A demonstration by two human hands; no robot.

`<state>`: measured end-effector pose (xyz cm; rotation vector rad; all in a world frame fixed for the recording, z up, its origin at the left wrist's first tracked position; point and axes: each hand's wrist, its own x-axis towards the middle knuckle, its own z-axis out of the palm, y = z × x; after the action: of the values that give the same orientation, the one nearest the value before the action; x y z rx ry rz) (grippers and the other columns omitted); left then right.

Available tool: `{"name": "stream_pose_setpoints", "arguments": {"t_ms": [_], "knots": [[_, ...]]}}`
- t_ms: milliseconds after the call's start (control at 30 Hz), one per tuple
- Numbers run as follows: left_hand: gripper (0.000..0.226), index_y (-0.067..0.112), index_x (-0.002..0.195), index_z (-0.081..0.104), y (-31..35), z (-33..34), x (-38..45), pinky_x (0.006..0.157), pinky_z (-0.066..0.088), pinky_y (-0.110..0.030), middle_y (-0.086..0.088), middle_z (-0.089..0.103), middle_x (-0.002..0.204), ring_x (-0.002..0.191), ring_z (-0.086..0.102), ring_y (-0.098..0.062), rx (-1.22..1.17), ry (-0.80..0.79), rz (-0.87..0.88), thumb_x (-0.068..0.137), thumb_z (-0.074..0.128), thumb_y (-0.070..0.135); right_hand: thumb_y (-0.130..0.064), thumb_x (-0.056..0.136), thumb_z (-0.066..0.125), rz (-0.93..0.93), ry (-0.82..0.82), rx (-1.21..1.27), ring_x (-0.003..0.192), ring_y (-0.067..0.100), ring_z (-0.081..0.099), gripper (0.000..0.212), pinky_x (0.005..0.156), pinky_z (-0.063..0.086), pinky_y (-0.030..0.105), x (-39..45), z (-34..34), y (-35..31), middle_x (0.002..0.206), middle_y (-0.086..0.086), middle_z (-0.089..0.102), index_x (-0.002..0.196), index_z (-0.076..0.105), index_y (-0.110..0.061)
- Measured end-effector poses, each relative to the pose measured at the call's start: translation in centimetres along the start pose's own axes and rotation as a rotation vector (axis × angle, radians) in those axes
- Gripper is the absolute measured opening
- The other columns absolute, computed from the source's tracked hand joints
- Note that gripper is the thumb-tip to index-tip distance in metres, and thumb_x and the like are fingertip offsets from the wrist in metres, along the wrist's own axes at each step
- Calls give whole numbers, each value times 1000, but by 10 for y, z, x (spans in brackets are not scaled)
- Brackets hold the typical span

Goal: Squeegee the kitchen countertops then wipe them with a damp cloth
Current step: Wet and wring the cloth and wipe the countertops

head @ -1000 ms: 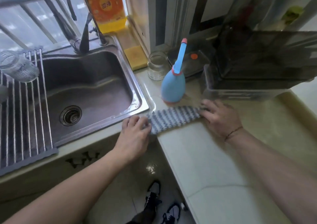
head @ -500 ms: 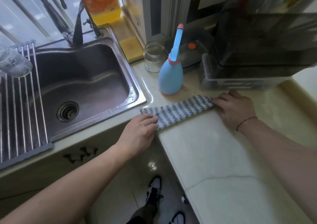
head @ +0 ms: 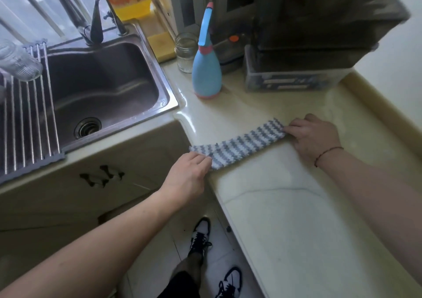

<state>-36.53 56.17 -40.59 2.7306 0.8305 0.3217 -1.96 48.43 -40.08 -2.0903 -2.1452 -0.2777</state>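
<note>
Item, striped cloth (head: 239, 146): stretched between our left hand (head: 186, 178) and right hand (head: 314, 138), each pinching an end, we had dragged it from the bench's back toward its front edge, wiping stage underway.

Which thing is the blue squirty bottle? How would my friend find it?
Start at the metal sink. Just past its right rim, on the cream countertop, stands the bottle. It is pear-shaped and blue with a long spout, unlike the clear glass jar behind it.
</note>
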Motion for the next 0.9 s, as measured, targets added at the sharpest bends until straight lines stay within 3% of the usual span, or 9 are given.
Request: {"name": "stream_pose_setpoints", "arguments": {"t_ms": [100, 400, 567, 767, 900], "knots": [[26, 3, 81, 62, 23, 2, -13, 62, 48, -40, -7, 63, 74, 69, 54, -28, -5, -9, -58, 59, 62, -11, 4, 55, 82, 39, -12, 26, 64, 32, 61, 34, 48, 41, 25, -23, -8, -1, 77, 4, 71, 84, 78, -14], [27, 5, 75, 60, 84, 6, -47, 55, 49, -38, -7, 60, 67, 63, 53, -27, -51, 4, -98, 57, 65, -15, 8, 56, 81, 126, -17, 65, 65, 32, 61, 34, 48, 45, 29, -85, -28, -5, 77, 4, 72, 81, 79, -15], [18, 7, 74, 55, 101, 5, -58, 52, 46, -38, -8, 53, 63, 60, 49, -27, -83, -11, -81, 68, 61, -9, 8, 58, 80, 187, -75, 72, 67, 31, 62, 36, 50, 47, 29, -110, -37, -7, 78, 1, 72, 82, 79, -19], [25, 8, 71, 53, 109, 4, -64, 50, 42, -35, -6, 52, 62, 58, 47, -26, -82, -36, -18, 64, 67, -12, 8, 57, 79, 234, -69, 21, 68, 31, 63, 37, 56, 33, 21, -135, -46, -14, 80, 2, 73, 83, 79, -19], [24, 8, 72, 55, 120, 10, -76, 51, 44, -38, -5, 53, 62, 58, 47, -25, -86, -44, -10, 62, 65, -12, 7, 58, 78, 247, -61, 23, 69, 31, 63, 36, 56, 35, 23, -157, -49, -16, 81, 1, 73, 83, 79, -19]]}}
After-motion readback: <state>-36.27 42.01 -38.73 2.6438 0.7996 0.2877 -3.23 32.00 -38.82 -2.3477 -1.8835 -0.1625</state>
